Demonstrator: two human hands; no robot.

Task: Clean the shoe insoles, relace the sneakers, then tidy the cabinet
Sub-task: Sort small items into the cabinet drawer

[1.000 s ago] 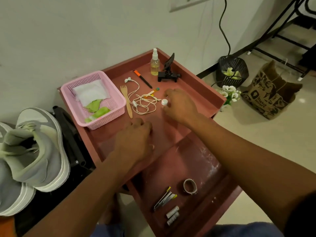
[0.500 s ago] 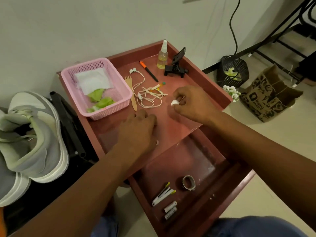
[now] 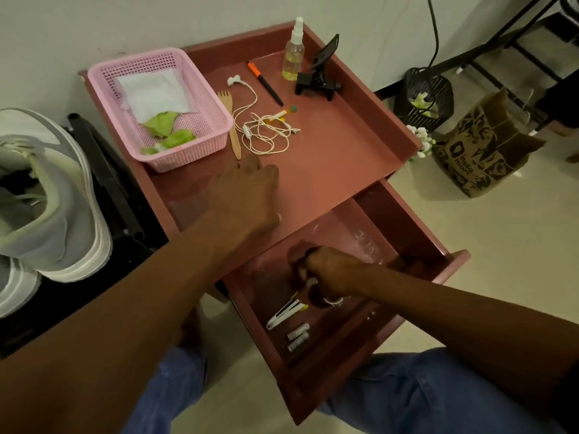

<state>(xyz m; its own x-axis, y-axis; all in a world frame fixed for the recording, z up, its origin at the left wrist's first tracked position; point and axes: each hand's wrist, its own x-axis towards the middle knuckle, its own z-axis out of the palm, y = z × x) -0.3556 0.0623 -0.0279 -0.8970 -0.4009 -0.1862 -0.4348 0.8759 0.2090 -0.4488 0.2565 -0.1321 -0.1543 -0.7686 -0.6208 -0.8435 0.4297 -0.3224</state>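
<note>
My left hand [image 3: 247, 189] rests on the front of the red cabinet top [image 3: 344, 158], just below a wooden fork [image 3: 232, 126] and tangled white earphones [image 3: 266, 133]. My right hand [image 3: 329, 274] is down inside the open drawer [image 3: 369, 236], fingers curled round a small white object [image 3: 311, 281] that is blurred. Partly under that hand lies a tape ring [image 3: 333, 303]. A white clip tool [image 3: 285, 313] and two small batteries [image 3: 297, 336] lie near the drawer's front. Grey-white sneakers [image 3: 47, 214] stand at the left.
On the cabinet top are a pink basket [image 3: 94, 73] with a white cloth and green pieces, a pen [image 3: 266, 84], a spray bottle [image 3: 293, 57] and a black phone holder [image 3: 319, 76]. A black bin [image 3: 423, 92] and a paper bag [image 3: 482, 151] stand on the floor to the right.
My right hand has carried the small white object from the cabinet top down into the open drawer. My left hand has stayed on the cabinet top. The camera tilted downward.
</note>
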